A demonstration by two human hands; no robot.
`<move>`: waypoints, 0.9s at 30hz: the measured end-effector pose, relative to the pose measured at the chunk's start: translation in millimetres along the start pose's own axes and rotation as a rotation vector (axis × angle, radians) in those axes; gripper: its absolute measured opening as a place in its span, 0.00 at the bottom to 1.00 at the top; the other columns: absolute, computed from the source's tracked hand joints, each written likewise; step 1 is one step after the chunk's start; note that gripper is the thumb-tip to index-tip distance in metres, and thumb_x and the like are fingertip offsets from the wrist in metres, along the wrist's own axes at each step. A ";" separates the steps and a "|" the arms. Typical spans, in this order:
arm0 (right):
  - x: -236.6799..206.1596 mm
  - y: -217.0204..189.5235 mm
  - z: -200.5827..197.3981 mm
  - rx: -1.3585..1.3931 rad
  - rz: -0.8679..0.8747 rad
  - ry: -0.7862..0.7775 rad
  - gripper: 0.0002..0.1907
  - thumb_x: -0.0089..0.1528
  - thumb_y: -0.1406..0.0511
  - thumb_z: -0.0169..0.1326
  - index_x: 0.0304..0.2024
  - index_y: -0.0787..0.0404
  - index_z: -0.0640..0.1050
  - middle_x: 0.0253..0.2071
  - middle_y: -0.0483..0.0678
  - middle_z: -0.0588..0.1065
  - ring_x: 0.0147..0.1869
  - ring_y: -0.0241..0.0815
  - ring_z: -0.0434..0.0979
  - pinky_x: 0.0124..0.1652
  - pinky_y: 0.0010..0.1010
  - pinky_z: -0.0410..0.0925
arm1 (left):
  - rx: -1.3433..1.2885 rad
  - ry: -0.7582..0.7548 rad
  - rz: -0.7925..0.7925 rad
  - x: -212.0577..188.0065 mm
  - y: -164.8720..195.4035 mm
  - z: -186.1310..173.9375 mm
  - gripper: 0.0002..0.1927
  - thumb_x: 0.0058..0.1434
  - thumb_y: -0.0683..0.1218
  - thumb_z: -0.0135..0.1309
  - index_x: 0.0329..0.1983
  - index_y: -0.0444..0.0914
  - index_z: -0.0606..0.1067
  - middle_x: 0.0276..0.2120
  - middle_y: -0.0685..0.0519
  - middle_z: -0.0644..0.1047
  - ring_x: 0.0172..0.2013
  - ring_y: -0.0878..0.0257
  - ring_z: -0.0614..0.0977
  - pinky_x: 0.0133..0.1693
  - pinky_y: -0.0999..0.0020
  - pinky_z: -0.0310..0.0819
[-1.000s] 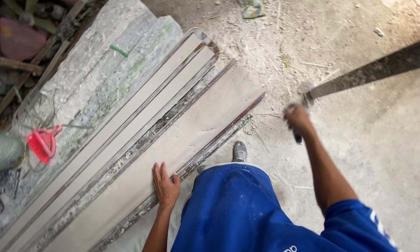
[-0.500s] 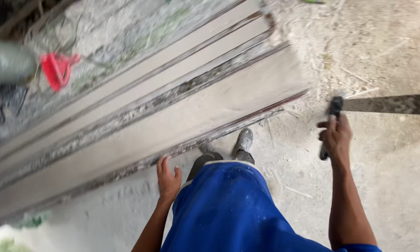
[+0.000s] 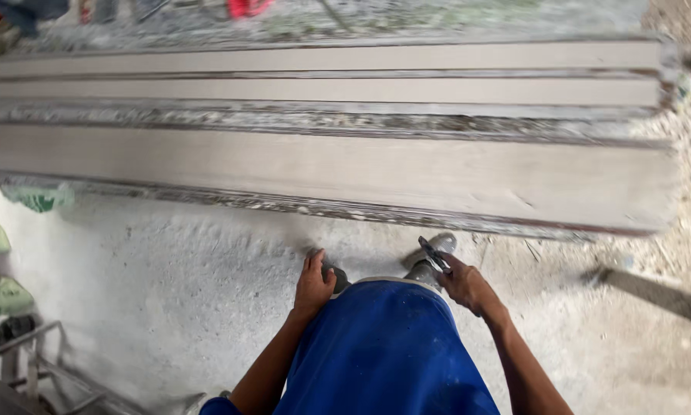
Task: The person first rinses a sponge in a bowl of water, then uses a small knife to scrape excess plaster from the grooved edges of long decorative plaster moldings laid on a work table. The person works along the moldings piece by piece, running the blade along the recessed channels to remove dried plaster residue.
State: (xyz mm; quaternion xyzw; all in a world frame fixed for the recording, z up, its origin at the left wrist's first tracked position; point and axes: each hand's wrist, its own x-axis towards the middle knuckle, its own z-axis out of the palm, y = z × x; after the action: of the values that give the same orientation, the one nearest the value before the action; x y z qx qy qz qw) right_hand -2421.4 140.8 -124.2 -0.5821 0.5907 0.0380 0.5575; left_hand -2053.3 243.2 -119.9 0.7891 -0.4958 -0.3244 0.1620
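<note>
A stack of long grey boards (image 3: 322, 177) lies across the dusty ground in front of me, edges crusted with dried cement. My left hand (image 3: 313, 283) hangs beside my blue shorts, fingers loosely curled, holding nothing, just short of the nearest board. My right hand (image 3: 463, 283) grips a small dark tool (image 3: 434, 254) with its tip pointing toward the board. My shoes (image 3: 431, 257) stand close to the board's near edge.
Dusty concrete floor (image 3: 169, 300) spreads to the left. Green and white sacks (image 3: 0, 261) lie at the left edge, with a metal frame (image 3: 38, 361) below them. A dark plank's shadow (image 3: 660, 296) crosses the ground at right. Rubble and a red object (image 3: 247, 8) lie beyond the boards.
My view has swung so the boards now lie level across the frame. My right hand came in from the right toward my shorts with the tool. My left hand left the board.
</note>
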 end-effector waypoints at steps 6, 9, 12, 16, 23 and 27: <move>45.3 -103.6 75.1 0.010 -0.096 0.005 0.14 0.64 0.61 0.49 0.49 0.61 0.73 0.27 0.52 0.78 0.27 0.41 0.77 0.25 0.36 0.69 | -0.135 0.084 -0.090 -7.3 -96.7 -52.7 0.32 0.60 0.46 0.52 0.68 0.35 0.64 0.59 0.36 0.70 0.54 0.41 0.77 0.52 0.51 0.75; 50.6 -172.8 125.1 0.141 0.066 -0.036 0.15 0.66 0.61 0.49 0.48 0.65 0.75 0.24 0.54 0.75 0.23 0.41 0.75 0.22 0.34 0.68 | -0.138 0.149 -0.110 -18.4 -166.8 -90.8 0.31 0.63 0.47 0.53 0.68 0.34 0.65 0.59 0.36 0.71 0.55 0.38 0.76 0.53 0.50 0.74; 57.2 -247.1 185.1 0.173 0.028 -0.001 0.18 0.63 0.62 0.52 0.53 0.64 0.72 0.25 0.50 0.76 0.22 0.40 0.73 0.22 0.33 0.68 | -0.361 0.192 -0.424 -30.0 -243.2 -135.3 0.32 0.59 0.47 0.53 0.68 0.36 0.63 0.59 0.38 0.70 0.51 0.45 0.81 0.52 0.54 0.77; 71.5 -338.8 265.0 0.001 -0.034 -0.075 0.27 0.61 0.64 0.56 0.61 0.65 0.67 0.24 0.52 0.75 0.23 0.38 0.75 0.24 0.33 0.70 | -0.301 0.315 -0.539 -52.9 -346.1 -203.6 0.32 0.60 0.48 0.52 0.68 0.36 0.64 0.56 0.38 0.74 0.51 0.45 0.80 0.52 0.55 0.77; 95.9 -481.8 356.8 -0.017 -0.043 -0.227 0.25 0.64 0.63 0.48 0.63 0.62 0.69 0.29 0.47 0.77 0.23 0.36 0.74 0.23 0.31 0.71 | -0.254 0.401 -0.766 -80.8 -462.2 -294.1 0.30 0.61 0.48 0.54 0.66 0.34 0.66 0.56 0.38 0.75 0.57 0.46 0.77 0.58 0.56 0.71; 130.4 -553.1 399.3 -0.032 -0.055 -0.246 0.24 0.67 0.59 0.47 0.63 0.63 0.70 0.27 0.50 0.73 0.21 0.37 0.69 0.22 0.32 0.67 | -0.302 0.451 -0.794 -51.3 -483.3 -303.4 0.30 0.62 0.49 0.54 0.66 0.35 0.67 0.55 0.39 0.76 0.56 0.47 0.78 0.58 0.56 0.71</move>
State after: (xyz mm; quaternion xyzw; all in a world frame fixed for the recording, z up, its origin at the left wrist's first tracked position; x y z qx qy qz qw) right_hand -1733.3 157.1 -31.7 -0.5977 0.5011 0.1034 0.6172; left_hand -1537.2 489.1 -157.3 0.9358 -0.0557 -0.2502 0.2422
